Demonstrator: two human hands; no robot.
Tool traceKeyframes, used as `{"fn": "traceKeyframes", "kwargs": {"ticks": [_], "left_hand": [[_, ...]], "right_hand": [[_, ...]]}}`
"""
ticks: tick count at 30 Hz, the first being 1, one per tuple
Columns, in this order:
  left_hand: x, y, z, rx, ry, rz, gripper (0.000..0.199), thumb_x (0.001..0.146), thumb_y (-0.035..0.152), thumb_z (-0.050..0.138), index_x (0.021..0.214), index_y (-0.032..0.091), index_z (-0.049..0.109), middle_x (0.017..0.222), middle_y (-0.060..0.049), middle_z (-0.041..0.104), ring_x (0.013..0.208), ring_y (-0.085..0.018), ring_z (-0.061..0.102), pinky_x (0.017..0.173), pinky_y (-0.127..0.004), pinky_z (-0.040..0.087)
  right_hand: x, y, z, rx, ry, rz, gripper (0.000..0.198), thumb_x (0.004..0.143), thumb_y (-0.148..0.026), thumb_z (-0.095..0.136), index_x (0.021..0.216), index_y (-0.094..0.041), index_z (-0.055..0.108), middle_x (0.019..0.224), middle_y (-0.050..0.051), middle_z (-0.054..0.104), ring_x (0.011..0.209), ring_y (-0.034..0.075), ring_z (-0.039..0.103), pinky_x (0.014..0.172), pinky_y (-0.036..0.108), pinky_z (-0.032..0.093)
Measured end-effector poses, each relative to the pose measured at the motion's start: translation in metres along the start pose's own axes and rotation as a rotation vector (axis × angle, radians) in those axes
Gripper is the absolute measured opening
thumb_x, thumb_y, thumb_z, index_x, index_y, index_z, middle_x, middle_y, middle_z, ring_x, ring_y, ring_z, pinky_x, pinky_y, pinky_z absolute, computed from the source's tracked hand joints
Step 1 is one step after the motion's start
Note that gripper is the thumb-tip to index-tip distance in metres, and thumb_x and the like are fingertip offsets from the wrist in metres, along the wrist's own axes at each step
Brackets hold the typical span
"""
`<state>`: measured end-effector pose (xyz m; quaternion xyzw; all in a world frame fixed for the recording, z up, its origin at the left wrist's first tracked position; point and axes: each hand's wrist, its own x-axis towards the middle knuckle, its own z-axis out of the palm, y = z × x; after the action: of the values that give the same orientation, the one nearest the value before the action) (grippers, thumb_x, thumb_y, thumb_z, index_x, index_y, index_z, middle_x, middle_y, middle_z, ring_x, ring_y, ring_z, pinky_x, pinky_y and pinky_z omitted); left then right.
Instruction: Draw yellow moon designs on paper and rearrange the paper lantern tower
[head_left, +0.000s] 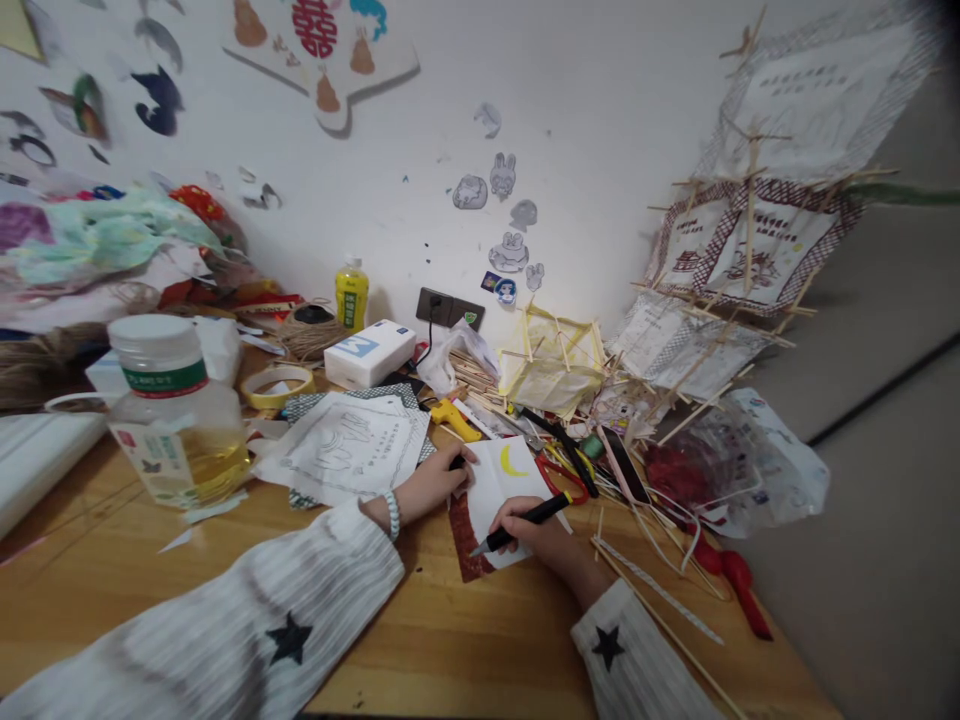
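My right hand (pixel 529 528) is closed around a black marker pen (pixel 547 507) with a yellow end, slanted with its tip low on a white sheet of paper (pixel 495 500). A yellow crescent moon (pixel 512 461) is drawn near the top of the sheet, and a dark reddish-brown band (pixel 470 560) runs along its lower left side. At the sheet's upper left edge rests my left hand (pixel 439 478), its fingers curled. A small dark object shows between them, too little of it to name. Beside that hand lie drawn sheets (pixel 349 445) on a patterned backing.
Red-handled scissors (pixel 562 478), a yellow glue gun (pixel 456 420) and a phone (pixel 625 465) crowd behind the paper. Stick-framed paper lanterns (pixel 551 360) stand at the back right. At left are a large plastic bottle (pixel 176 410), tape (pixel 277 385) and a tissue pack (pixel 370 353).
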<state>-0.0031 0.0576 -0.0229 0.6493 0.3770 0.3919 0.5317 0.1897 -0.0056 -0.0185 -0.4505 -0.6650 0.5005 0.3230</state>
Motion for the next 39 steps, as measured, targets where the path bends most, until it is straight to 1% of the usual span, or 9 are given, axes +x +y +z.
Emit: {"fn": "traceKeyframes", "kwargs": {"ticks": [9, 12, 20, 23, 26, 33, 39], "left_hand": [[-0.0003, 0.0025, -0.0007, 0.016, 0.014, 0.002, 0.025, 0.060, 0.012, 0.044, 0.083, 0.019, 0.048, 0.061, 0.006, 0.053, 0.056, -0.012, 0.051, 0.056, -0.025, 0.042], [-0.0005, 0.0028, -0.0007, 0.022, 0.012, 0.000, 0.024, 0.060, 0.013, 0.044, 0.083, 0.019, 0.048, 0.062, 0.006, 0.053, 0.056, -0.012, 0.051, 0.055, -0.025, 0.042], [-0.0030, 0.0075, -0.0012, 0.026, -0.004, 0.011, 0.025, 0.060, 0.014, 0.044, 0.084, 0.019, 0.048, 0.062, 0.005, 0.053, 0.058, -0.013, 0.051, 0.057, -0.026, 0.042], [-0.0028, 0.0074, -0.0013, 0.033, 0.000, 0.010, 0.025, 0.059, 0.014, 0.044, 0.083, 0.019, 0.049, 0.063, 0.005, 0.054, 0.058, -0.013, 0.052, 0.058, -0.026, 0.042], [-0.0024, 0.0064, -0.0013, 0.042, 0.016, 0.009, 0.025, 0.060, 0.015, 0.044, 0.083, 0.019, 0.050, 0.064, 0.005, 0.055, 0.059, -0.013, 0.052, 0.059, -0.026, 0.043], [-0.0020, 0.0065, -0.0011, 0.034, 0.018, 0.005, 0.024, 0.059, 0.015, 0.046, 0.082, 0.019, 0.051, 0.065, 0.005, 0.054, 0.059, -0.013, 0.052, 0.056, -0.025, 0.043], [-0.0027, 0.0064, -0.0003, 0.019, 0.009, 0.009, 0.023, 0.061, 0.016, 0.046, 0.083, 0.018, 0.050, 0.064, 0.005, 0.054, 0.057, -0.013, 0.051, 0.055, -0.025, 0.043]], "right_hand": [[0.0000, -0.0040, -0.0006, -0.018, -0.004, -0.006, 0.021, 0.073, -0.032, 0.057, 0.068, -0.014, 0.066, 0.055, 0.000, 0.062, 0.045, 0.008, 0.050, 0.045, 0.019, 0.038], [-0.0005, -0.0029, -0.0007, -0.029, -0.034, -0.008, 0.023, 0.073, -0.034, 0.057, 0.070, -0.013, 0.067, 0.057, 0.001, 0.063, 0.045, 0.008, 0.050, 0.045, 0.019, 0.038], [-0.0004, 0.0022, -0.0024, -0.048, -0.045, -0.027, 0.021, 0.071, -0.032, 0.060, 0.071, -0.014, 0.069, 0.057, 0.000, 0.063, 0.046, 0.007, 0.049, 0.045, 0.018, 0.036], [0.0009, 0.0030, -0.0034, 0.008, -0.073, -0.013, 0.022, 0.071, -0.034, 0.059, 0.068, -0.014, 0.068, 0.054, 0.000, 0.062, 0.045, 0.008, 0.050, 0.044, 0.018, 0.036], [0.0017, 0.0042, -0.0037, 0.044, -0.071, -0.006, 0.025, 0.072, -0.036, 0.058, 0.067, -0.013, 0.067, 0.052, 0.000, 0.062, 0.044, 0.009, 0.051, 0.044, 0.019, 0.037], [0.0005, 0.0054, -0.0035, 0.030, -0.075, 0.028, 0.021, 0.073, -0.031, 0.058, 0.069, -0.012, 0.068, 0.057, 0.002, 0.064, 0.049, 0.010, 0.055, 0.047, 0.019, 0.040], [0.0000, 0.0034, -0.0037, 0.034, -0.075, 0.022, 0.019, 0.070, -0.029, 0.059, 0.067, -0.013, 0.068, 0.055, 0.001, 0.063, 0.046, 0.009, 0.052, 0.046, 0.019, 0.039]]}}
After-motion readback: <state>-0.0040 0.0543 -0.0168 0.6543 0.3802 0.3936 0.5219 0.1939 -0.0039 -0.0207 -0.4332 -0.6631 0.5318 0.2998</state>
